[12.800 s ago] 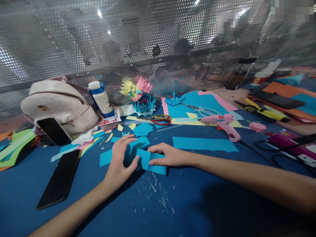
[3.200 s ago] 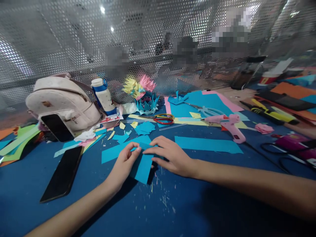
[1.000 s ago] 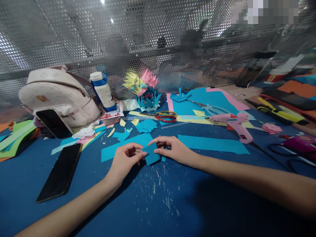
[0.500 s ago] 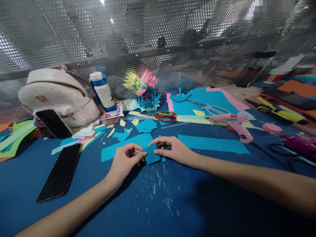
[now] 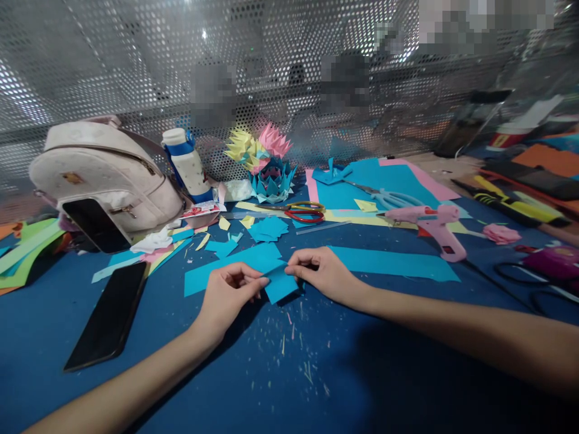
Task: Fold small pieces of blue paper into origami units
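A folded piece of blue paper [image 5: 281,286] is held between my two hands, just above the table. My left hand [image 5: 233,292] pinches its left edge between thumb and fingers. On the other side, my right hand [image 5: 319,272] has thumb and forefinger closed on the paper's upper right corner. One flap stands up slightly along a crease. Beneath and behind the left hand lies a longer blue paper strip [image 5: 203,278]; a second blue strip [image 5: 393,263] lies right of my right hand. Small blue cut pieces [image 5: 268,229] are piled just behind.
Red-and-yellow-handled scissors [image 5: 304,211], a pink glue gun [image 5: 434,224] and light-blue-handled scissors [image 5: 393,198] lie farther back. Folded paper flowers [image 5: 271,181], a bottle [image 5: 186,166] and a pale backpack [image 5: 102,175] stand by the perforated metal screen. A phone [image 5: 108,316] lies at left.
Compared with 12.8 seconds ago, the paper is folded smaller. Since half a second ago, my right fingers have closed into a pinch and a flap of the paper has lifted.
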{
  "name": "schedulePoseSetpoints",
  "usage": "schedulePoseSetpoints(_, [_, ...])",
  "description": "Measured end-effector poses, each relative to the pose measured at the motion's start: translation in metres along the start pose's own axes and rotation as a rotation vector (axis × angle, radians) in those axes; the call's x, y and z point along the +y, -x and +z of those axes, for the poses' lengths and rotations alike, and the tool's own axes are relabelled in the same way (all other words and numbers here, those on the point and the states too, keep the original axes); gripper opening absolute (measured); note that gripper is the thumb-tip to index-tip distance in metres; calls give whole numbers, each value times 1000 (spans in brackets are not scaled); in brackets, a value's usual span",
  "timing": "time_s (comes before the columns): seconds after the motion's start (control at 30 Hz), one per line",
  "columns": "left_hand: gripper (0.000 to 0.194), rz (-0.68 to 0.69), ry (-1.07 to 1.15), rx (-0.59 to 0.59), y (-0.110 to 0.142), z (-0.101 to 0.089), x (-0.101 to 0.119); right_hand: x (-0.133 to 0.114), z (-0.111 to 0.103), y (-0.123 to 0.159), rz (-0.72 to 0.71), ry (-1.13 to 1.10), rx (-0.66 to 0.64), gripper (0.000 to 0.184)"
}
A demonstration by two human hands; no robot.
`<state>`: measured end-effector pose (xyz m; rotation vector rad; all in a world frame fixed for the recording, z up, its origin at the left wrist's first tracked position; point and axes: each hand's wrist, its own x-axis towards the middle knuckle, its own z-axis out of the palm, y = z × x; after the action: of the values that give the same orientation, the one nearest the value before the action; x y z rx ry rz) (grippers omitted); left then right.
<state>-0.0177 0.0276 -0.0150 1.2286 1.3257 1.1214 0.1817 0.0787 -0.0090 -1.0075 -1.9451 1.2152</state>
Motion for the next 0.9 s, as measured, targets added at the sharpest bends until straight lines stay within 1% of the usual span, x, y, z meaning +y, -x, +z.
schedulePoseSetpoints(0.13, [16, -7, -2, 3, 0, 0, 2, 1, -2, 0, -68, 71, -22, 26])
schedulePoseSetpoints(0.23, [17, -25, -22, -16, 1, 1, 4, 2, -1, 0, -51, 77, -16, 24])
schedulePoseSetpoints(0.4, [17, -36, -44, -33, 2, 2, 6, 0, 0, 1, -59, 42, 21, 28])
schedulePoseSetpoints(0.53, [18, -32, -39, -40, 2, 1, 5, 1, -2, 2, -96, 56, 8, 29])
schedulePoseSetpoints(0.63, [18, -27, -11, -35, 1, -1, 4, 2, -3, 1, -69, 34, 13, 34])
schedulePoseSetpoints(0.73, [18, -25, 42, -14, 0, -3, 3, 1, -2, 1, -39, 41, -28, 36])
schedulePoseSetpoints(0.9, [17, -31, 71, -11, -1, -4, 2, -2, 1, 2, -44, 136, -83, 40])
